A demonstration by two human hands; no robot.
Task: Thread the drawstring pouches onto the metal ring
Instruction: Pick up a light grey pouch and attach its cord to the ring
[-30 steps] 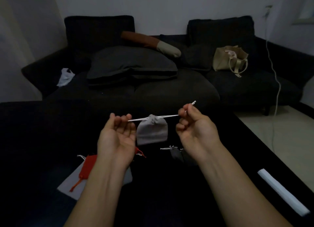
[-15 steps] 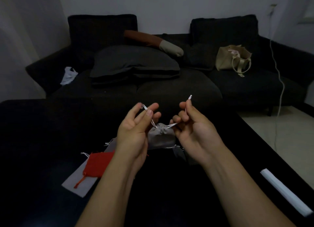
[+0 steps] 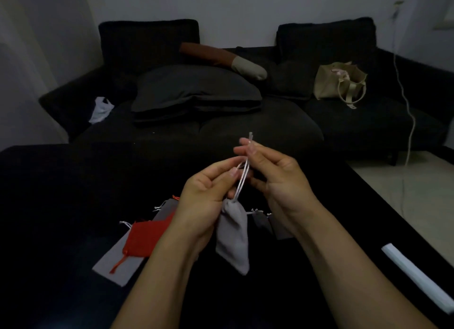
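A grey drawstring pouch (image 3: 233,237) hangs lengthwise, mouth up, its white cords (image 3: 242,181) pinched by the left hand (image 3: 208,193) and right hand (image 3: 277,178) above a black table (image 3: 61,205), before a dark sofa (image 3: 245,122) in a dim room

Black fabric sofa (image 3: 258,132): dark grey cushion (image 3: 196,90), brown-and-cream bolster (image 3: 223,59), beige tote bag (image 3: 340,84), white crumpled bag (image 3: 100,108). White flat bar (image 3: 417,277) on black desk (image 3: 61,205).

Dim room. Black sofa (image 3: 245,132) from 10 to 2 o'clock against pale wall (image 3: 245,6). Dark cushion (image 3: 196,90) at 11, beige bag (image 3: 329,85) at 1. Light floor (image 3: 398,181) at 3. Black counter (image 3: 61,205) below.
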